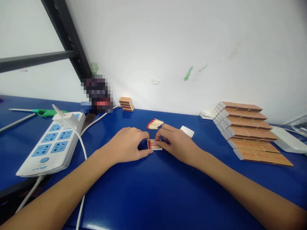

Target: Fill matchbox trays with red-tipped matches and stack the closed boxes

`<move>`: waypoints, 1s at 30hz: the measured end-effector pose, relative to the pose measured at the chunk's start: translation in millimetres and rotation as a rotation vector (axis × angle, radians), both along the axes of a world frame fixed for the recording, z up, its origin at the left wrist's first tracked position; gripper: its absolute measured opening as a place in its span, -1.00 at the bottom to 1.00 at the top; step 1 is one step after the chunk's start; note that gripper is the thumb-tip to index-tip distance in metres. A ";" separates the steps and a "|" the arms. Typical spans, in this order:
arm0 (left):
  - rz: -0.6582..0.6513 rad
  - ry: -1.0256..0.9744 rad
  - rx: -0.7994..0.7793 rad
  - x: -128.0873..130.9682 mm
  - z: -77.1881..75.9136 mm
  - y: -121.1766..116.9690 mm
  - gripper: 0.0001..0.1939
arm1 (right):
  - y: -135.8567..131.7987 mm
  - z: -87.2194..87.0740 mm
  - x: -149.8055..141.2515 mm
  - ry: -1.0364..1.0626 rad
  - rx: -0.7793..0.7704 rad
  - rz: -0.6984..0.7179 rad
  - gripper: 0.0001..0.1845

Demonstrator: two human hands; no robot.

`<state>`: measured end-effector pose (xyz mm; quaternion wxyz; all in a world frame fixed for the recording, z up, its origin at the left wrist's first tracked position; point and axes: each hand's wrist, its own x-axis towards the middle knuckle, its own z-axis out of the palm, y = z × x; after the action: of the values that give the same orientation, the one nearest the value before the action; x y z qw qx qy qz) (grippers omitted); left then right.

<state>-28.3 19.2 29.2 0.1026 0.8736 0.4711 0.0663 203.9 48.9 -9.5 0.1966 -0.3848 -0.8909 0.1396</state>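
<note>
OK, live on the head cam, and I've got both hands mid-table. L hand [128, 144] is on the L end of the tray [158, 149], thumb at the near edge, index finger by the far corner: a light pinch around it, AFAICT. R hand [178, 142] comes in from the other side, index finger bent, thumb tip down on the matches [151, 144] in the tray. Is it gripping any? Can't tell from my seat; the fingers cover that bit.

Tray's flat on the blue table [134, 198], approx. centre, red match heads toward the L. Just beyond it I see a loose pile [154, 124], fanned out a bit, red tips also L. White card [187, 131] lies just past the R hand.

Further back, by the wall [168, 48], a small stack [126, 103] of boxes, a tad uneven. Far R, I've got the big stack [247, 123], stepped like stairs (v. neat, that one).

Over on the L: power strip [54, 147] w/ a plug [70, 119] in its far end, white cord [83, 150] running down near the L forearm, & a green-handled tool [48, 112] behind.
</note>
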 end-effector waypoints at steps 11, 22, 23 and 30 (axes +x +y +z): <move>-0.016 -0.011 0.019 -1.1 -2.2 1.3 -0.72 | -4.4 -3.7 -1.4 -0.109 0.146 0.100 -0.78; -0.007 0.013 0.004 -0.5 0.1 0.7 -0.73 | -5.1 -1.2 1.6 -0.129 0.128 0.184 -0.70; -0.010 0.012 0.006 -0.5 -0.1 0.6 -0.73 | -4.8 -1.7 1.7 -0.125 0.128 0.183 -0.70; -0.013 -0.006 0.007 -1.0 -1.8 1.0 -0.70 | -5.7 -3.5 0.1 -0.029 0.077 0.187 -0.77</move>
<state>-29.3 20.2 27.4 0.1014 0.8768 0.4647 0.0701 204.0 43.2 -13.0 0.1842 -0.2941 -0.9304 0.1176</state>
